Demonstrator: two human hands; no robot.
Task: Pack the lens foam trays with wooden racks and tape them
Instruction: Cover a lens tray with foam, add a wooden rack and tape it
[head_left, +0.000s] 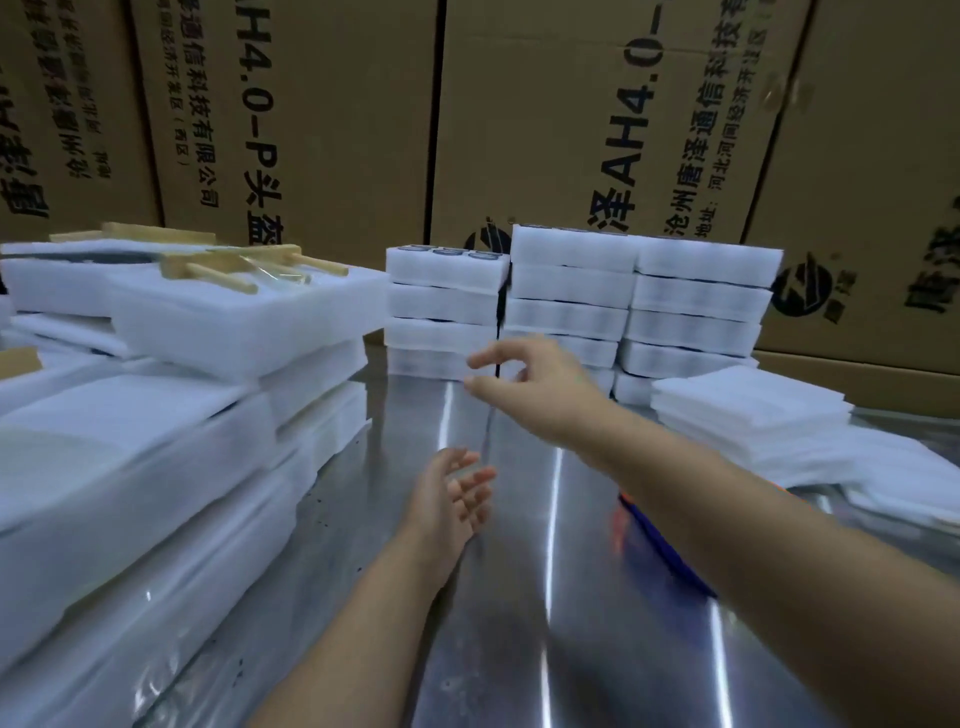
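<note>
**Reaching empty-handed toward the lens trays**

Reaching forward with the right hand (524, 384), thumb and fingers loosely spread, gripping nothing, in front of the stacked lens foam trays (571, 296) at the back of the steel tabletop (519, 597). Holding the left hand (452, 499) lower and nearer, fingers relaxed and open, over bare metal. Left of that, wooden racks (244, 265) atop a tall foam pile (234, 332). On the right, thin foam sheets (748, 410) in a low stack. Behind everything, printed cardboard boxes (322, 130).
</note>
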